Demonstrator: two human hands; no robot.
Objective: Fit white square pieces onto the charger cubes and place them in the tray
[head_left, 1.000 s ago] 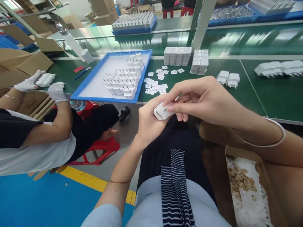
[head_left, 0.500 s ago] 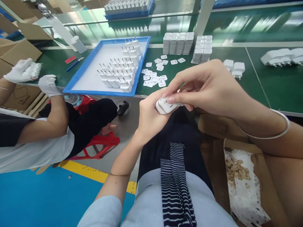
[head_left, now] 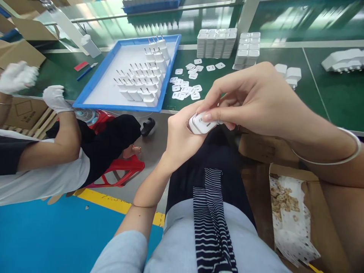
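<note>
A white plug charger is held in front of my body, its end face with a small dark slot turned up. My left hand is closed around its body. The thumb and fingers of my right hand pinch the charger at its slotted end, the thumb lying on that face. Just beyond my hands, small white end plates lie loosely scattered on the green bench. To their left, a blue-rimmed tray carries several white plug chargers standing with pins up.
Stacked white casings stand at the back, with another stack beside them. More chargers lie at far right. A co-worker's gloved hand is at left. A blue pen lies there. Below right is an open cardboard box.
The view has shifted slightly. My hands keep hold of the charger with almost the same grip. The co-worker's gloved hands have moved a little left.
</note>
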